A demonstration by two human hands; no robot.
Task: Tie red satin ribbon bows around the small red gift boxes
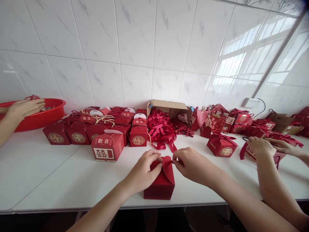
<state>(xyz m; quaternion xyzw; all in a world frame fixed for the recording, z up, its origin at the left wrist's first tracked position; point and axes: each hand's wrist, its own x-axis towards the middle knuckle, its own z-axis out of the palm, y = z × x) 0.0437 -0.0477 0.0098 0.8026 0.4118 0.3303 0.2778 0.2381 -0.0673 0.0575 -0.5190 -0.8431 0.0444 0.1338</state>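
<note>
A red gift box point(159, 190) stands at the table's front edge, its top flaps drawn together and one rounded flap point(169, 172) facing right. My left hand point(148, 169) is closed at the upper left of this box, thumb and fingers gripping its top. Between the thumb and fingers of my right hand point(188, 164) is a red ribbon point(169, 162) that runs to the box top. What the left fingertips pinch exactly is partly hidden. Behind them, a loose heap of red ribbons point(160, 125) spills from a cardboard box point(169, 103).
Several red gift boxes point(138, 137) line the left rear, with one candy box point(106, 146) in front. A person's hand point(26, 108) is over a red basin point(51, 116). At right, another person's hands point(262, 148) work beside a ribbon-tied box point(222, 146). A tiled wall stands behind.
</note>
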